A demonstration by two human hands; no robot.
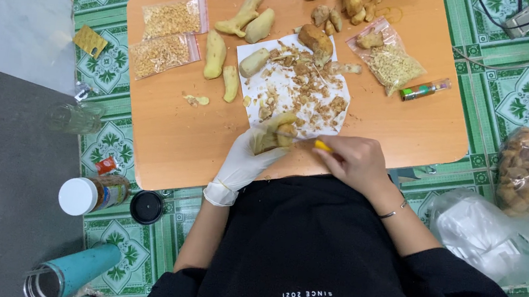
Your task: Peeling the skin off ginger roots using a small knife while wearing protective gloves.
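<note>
Head view: left hand [246,163], in a white glove, is closed around a ginger root [272,135] at the near edge of the desk [165,144]. Right hand [357,162], bare, grips a yellow-handled blade [318,145] whose tip meets the root from the right. The root's long axis runs roughly left to right, between the two hands, over the near edge of a white paper sheet [251,90] strewn with peelings [298,86]. Peeled pieces [215,55] lie left of the sheet, well apart; bagged chips [172,17] beyond. Nothing stands between blade and root.
</note>
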